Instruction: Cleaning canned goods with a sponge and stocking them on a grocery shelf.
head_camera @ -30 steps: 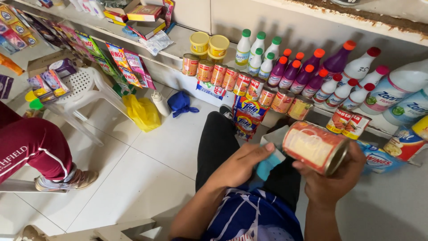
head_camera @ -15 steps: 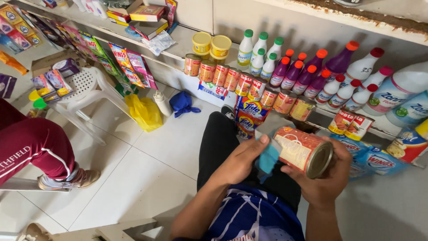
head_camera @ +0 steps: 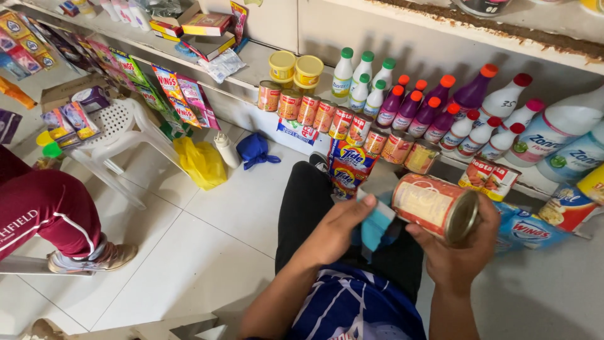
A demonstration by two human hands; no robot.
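- In the near right of the scene, a tin can point(head_camera: 434, 206) is held on its side in the right hand point(head_camera: 462, 255), the fingers curled closed around its lower wall and metal end.
- A blue cloth point(head_camera: 377, 225) is pressed against the can's left end by the left hand point(head_camera: 333, 230), its fingers nearly straight and laid flat on the cloth.
- Both hands are kept above the black-trousered lap.
- Farther off, a row of cans point(head_camera: 327, 116) is lined along the low shelf point(head_camera: 248, 63), with bottles point(head_camera: 402, 107) standing behind it.
- At the far left, a white plastic chair point(head_camera: 119, 135) stands on the tiled floor.
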